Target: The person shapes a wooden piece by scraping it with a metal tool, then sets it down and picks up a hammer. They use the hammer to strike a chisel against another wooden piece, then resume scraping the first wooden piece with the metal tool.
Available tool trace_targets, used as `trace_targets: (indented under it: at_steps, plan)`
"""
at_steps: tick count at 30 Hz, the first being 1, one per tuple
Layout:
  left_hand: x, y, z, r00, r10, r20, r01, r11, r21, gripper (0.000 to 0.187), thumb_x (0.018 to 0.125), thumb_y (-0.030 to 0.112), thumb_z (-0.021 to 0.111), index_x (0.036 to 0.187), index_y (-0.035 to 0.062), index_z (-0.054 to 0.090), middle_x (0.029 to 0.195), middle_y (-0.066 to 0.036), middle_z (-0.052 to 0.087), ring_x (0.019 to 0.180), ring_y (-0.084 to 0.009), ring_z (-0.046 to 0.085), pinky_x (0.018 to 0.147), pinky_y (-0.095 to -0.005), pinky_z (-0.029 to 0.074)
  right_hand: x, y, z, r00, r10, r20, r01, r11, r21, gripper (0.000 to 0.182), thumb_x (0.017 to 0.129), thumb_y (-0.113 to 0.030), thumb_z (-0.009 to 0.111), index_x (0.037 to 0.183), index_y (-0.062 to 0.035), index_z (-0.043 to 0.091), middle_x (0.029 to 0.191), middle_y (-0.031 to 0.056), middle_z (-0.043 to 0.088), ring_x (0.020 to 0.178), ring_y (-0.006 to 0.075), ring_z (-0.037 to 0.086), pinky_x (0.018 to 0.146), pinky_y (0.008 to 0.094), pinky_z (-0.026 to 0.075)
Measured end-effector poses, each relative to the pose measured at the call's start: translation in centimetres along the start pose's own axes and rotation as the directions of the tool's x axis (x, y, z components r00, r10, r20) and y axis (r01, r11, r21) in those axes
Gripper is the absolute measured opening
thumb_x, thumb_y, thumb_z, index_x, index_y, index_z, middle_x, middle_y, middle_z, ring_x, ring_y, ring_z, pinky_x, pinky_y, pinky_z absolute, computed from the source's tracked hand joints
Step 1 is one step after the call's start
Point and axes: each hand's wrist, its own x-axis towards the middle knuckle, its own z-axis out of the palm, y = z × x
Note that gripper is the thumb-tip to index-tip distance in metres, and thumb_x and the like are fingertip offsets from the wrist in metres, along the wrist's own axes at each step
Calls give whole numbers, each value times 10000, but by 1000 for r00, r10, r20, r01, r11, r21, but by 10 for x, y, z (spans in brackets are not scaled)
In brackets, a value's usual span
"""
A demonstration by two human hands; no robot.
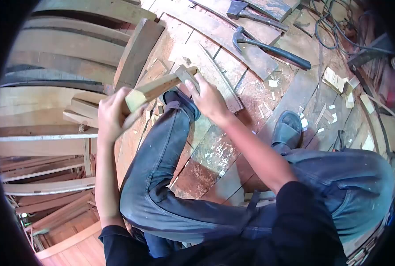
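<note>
A squared wooden bar is held up in front of me, above my bent left leg. My left hand closes around its near end, where the pale end face shows beside the fingers. At its far end, my right hand grips a small flat wooden piece, which lies across the bar and touches it. The fingertips on the far side of the small piece are partly hidden.
A claw hammer and an axe lie on boards beyond my hands. Curved planks are stacked at the left. Wood offcuts and a cable are at the right. My sandalled foot rests on the floor.
</note>
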Motion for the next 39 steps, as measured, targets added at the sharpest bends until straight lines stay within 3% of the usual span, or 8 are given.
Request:
trace_targets:
  at_steps: [3, 5, 11, 18, 23, 29, 36, 39]
  plan:
    - [3, 3, 6, 1000, -18, -15, 18, 999, -35, 354, 796, 242, 844, 988, 38, 629, 791, -138, 673, 677, -321, 680, 598, -371, 519, -32, -63, -15, 998, -62, 5, 60, 984, 171, 541, 1057, -478, 455, 1197, 36, 551, 1013, 320, 688, 995, 488, 677, 859, 523, 538]
    - [-1, -1, 1, 999, -36, 13, 36, 999, -20, 502, 769, 138, 865, 1138, -50, 582, 849, -193, 696, 749, -338, 720, 658, -377, 547, -39, -82, -1, 907, -369, -202, 402, 901, 160, 459, 1050, -439, 505, 1198, -7, 543, 992, 321, 670, 956, 508, 664, 787, 529, 510]
    - [-4, -2, 3, 999, -34, 29, 35, 999, -30, 454, 787, 128, 858, 1107, -32, 578, 812, -179, 688, 679, -300, 702, 614, -331, 531, -2, 0, 9, 997, -45, -58, 43, 998, -35, 521, 1049, -495, 446, 1255, -28, 548, 1034, 307, 699, 997, 477, 681, 850, 543, 540]
    - [4, 8, 8, 992, -98, -84, 88, 990, -114, 393, 834, 292, 828, 1027, 33, 604, 739, -137, 663, 643, -325, 669, 571, -369, 511, -32, -81, -7, 960, -266, -84, 279, 909, 309, 507, 1048, -447, 479, 1232, 19, 559, 994, 307, 699, 955, 497, 679, 799, 576, 531]
    - [-3, 10, 6, 992, -94, -83, 91, 995, -45, 399, 834, 285, 826, 1054, 33, 608, 730, -138, 656, 626, -314, 668, 561, -380, 513, -10, 3, 2, 970, -200, -135, 190, 978, -84, 415, 1051, -404, 488, 1220, -31, 556, 954, 288, 706, 927, 489, 680, 774, 545, 543]
    - [-14, -2, 17, 939, -318, -131, 279, 927, -249, 377, 840, 239, 832, 1046, 16, 609, 729, -150, 660, 560, -230, 653, 533, -312, 494, -44, -101, -11, 920, -389, -39, 390, 902, 185, 452, 1054, -417, 489, 1139, 19, 573, 896, 292, 695, 885, 460, 699, 787, 524, 549]
    - [-18, 1, 14, 963, -196, -184, 168, 973, -156, 424, 839, 129, 832, 1128, -54, 581, 823, -160, 707, 668, -172, 681, 606, -284, 523, 0, -13, -2, 996, -93, 0, 92, 991, -101, 628, 1055, -501, 450, 1306, 65, 549, 1104, 308, 681, 1057, 430, 677, 907, 470, 524]
    - [-19, 5, 14, 980, -179, -83, 167, 977, -132, 538, 824, 83, 845, 1241, -78, 546, 887, -184, 727, 767, -188, 723, 662, -298, 552, -31, -95, -22, 963, -35, 267, -23, 977, 211, 660, 1054, -507, 448, 1316, 92, 538, 1124, 302, 684, 1064, 426, 677, 934, 460, 522]
